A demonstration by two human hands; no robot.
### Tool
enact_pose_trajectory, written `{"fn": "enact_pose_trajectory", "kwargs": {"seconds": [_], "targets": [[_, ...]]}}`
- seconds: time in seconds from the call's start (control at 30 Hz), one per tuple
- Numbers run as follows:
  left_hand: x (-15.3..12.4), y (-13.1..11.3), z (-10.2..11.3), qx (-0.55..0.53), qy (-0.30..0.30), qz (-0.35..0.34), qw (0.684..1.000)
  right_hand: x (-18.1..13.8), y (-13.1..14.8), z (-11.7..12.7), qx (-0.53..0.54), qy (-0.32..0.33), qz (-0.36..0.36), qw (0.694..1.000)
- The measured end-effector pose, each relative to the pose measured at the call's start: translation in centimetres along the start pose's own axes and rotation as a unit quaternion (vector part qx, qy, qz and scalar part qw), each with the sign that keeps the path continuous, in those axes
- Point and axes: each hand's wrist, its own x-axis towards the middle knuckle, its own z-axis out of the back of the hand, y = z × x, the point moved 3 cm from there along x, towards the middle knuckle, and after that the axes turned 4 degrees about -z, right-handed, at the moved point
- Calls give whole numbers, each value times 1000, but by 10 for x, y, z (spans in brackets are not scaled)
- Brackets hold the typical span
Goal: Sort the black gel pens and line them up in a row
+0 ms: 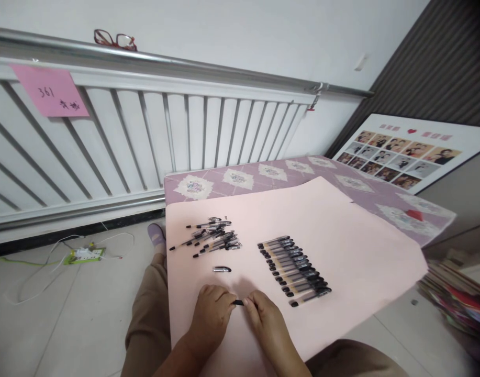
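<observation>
Between my two hands is a pen (237, 302), of which only a short black stretch shows. My left hand (214, 309) is closed around one end of it. The fingers of my right hand (265, 314) pinch the other end. Just beyond my left hand lies a loose pen cap (221, 269), clear with a black end. Farther off on the left is a jumbled pile of pens and caps (212, 238). To the right, several capped pens (297, 269) lie side by side in a slanting row.
Pink paper (302, 209) covers most of the table, over a purple patterned cloth (259, 175). A white radiator (192, 125) stands behind, with glasses (114, 40) on its pipe. A power strip (85, 255) with cables is on the floor at left. A photo board (416, 149) leans at right.
</observation>
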Motion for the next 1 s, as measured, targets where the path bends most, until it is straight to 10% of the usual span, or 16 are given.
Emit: {"fn": "enact_pose_trajectory", "kwargs": {"seconds": [0.37, 1.0], "targets": [[-3, 4, 4, -23, -58, 40, 997, 22, -9, 14, 138, -7, -55, 989], [-1, 7, 7, -40, -79, 53, 995, 65, 26, -18, -21, 3, 70, 997]]}}
